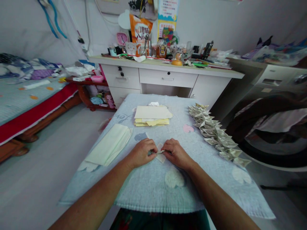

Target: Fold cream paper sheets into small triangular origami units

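Between my two hands is a small, pale piece of folded paper [161,156], held just over the blue tablecloth. My left hand [144,152] pinches its left side, fingers closed. On its right side, my right hand [177,154] grips with thumb and fingers pressed together. Parts of the paper are hidden behind the fingers. Left of my left hand lies a stack of pale green paper sheets [109,144]. Beyond my hands sits a pile of cream and yellow paper [153,113]. Several folded paper pieces with pointed tips [216,132] stand in rows on the right.
The blue patterned cloth [148,191] covers the table. Behind it is a white desk [168,75] crowded with jars, a pink clock [122,38] and an orange bag [140,32]. A washing machine [271,105] stands at the right, a bed [31,92] at the left.
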The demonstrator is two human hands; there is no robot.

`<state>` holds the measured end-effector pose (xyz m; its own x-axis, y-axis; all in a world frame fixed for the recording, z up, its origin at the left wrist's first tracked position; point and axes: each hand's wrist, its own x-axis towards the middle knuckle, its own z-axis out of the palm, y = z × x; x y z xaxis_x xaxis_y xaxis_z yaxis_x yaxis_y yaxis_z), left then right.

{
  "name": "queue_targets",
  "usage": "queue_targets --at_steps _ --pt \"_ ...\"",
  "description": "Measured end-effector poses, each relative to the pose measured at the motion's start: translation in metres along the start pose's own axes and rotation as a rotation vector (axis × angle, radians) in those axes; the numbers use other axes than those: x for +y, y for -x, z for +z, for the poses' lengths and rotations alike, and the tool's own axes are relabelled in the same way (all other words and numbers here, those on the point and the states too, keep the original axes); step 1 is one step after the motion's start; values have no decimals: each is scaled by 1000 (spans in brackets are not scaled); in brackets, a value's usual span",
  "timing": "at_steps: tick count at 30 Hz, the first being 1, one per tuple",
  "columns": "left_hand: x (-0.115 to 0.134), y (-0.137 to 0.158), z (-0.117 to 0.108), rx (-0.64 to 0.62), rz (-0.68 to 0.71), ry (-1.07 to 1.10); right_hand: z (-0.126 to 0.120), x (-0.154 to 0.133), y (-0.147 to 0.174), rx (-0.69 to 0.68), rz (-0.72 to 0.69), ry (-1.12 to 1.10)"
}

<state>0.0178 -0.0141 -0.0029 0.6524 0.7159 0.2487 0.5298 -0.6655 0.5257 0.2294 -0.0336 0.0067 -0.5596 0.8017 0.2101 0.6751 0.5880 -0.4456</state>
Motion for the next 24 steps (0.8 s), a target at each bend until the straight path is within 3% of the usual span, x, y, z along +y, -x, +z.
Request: queue_targets --at_steps 10,24 --pt "-1 -1 0 -9 -51 -30 3 4 0 -8 76 2" --pt "2 -1 2 40 -122 -62 -3 11 2 26 290 -4"
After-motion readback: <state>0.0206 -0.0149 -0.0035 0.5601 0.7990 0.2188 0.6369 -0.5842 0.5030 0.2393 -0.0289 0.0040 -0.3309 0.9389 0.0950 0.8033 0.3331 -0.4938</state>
